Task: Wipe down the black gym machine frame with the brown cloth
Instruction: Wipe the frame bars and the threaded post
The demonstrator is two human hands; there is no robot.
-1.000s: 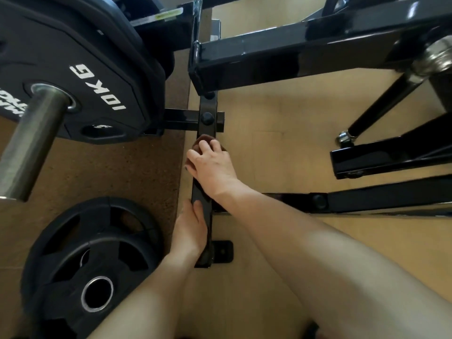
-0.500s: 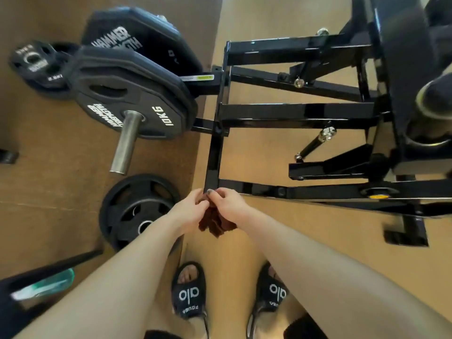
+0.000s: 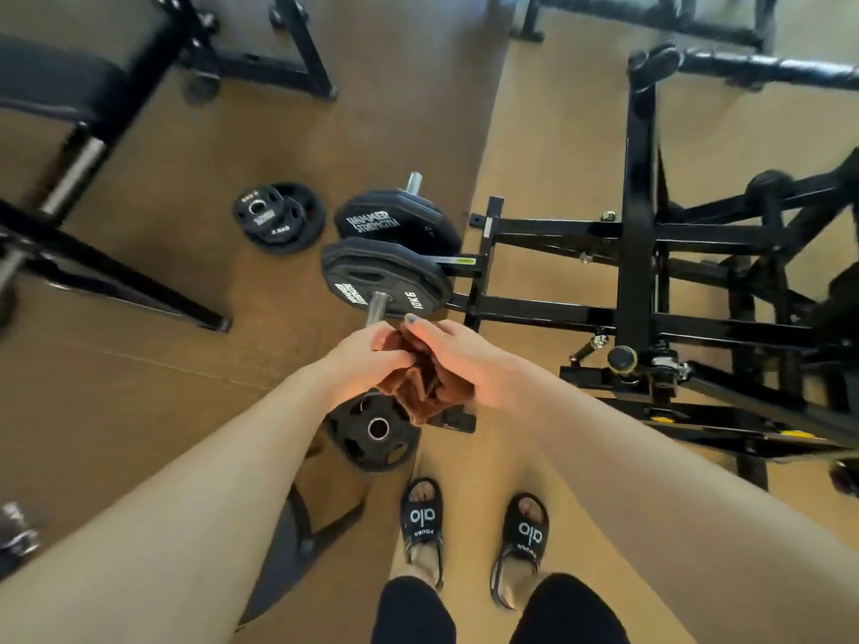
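Observation:
The brown cloth is bunched up between both my hands, held in the air well above the floor. My left hand grips its left side and my right hand closes over its top and right side. The black gym machine frame spreads out on the floor to the right, with glossy square bars and an upright post. Neither hand touches the frame. Part of the frame's near left bar is hidden behind my hands and the cloth.
Two 10 kg plates sit on a steel peg at the frame's left end. Loose plates lie on the floor below my hands and farther left. Another black rack stands at the left. My sandalled feet are below.
I have stood up and pulled back from the frame: my right hand left the bar with the cloth, and both hands now hold the cloth together, higher above the floor.

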